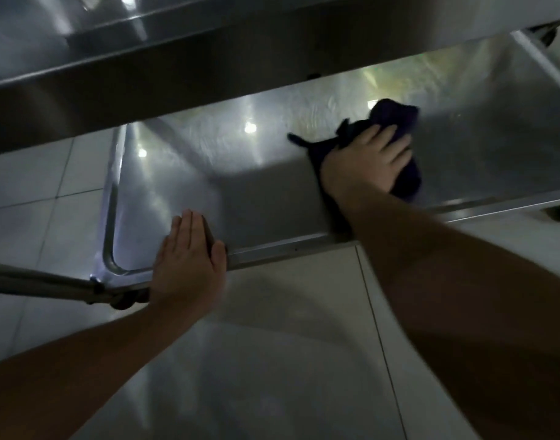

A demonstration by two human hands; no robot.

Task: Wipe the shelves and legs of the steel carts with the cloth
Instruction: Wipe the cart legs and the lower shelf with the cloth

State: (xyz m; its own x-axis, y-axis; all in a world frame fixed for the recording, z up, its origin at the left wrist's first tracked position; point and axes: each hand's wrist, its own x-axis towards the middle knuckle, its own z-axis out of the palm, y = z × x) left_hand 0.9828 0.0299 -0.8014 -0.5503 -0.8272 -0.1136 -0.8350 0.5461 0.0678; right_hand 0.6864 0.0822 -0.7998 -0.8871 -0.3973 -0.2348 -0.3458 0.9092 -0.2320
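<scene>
Dim, underexposed picture. Bright glare spots and streaks sit on the lower steel shelf (183, 173) at mid-frame, with a yellowish sheen toward the upper right. Forearms at the bottom fall into deep shadow. Straight edges bow near the frame borders; detail is soft throughout.

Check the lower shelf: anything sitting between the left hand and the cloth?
Nothing. In the head view the stretch of lower shelf between the left hand and the dark cloth is bare steel showing only light reflections.

A shiny rimmed steel lower cart shelf (183, 173) carries a crumpled dark purple cloth (396, 128) toward its right.
</scene>
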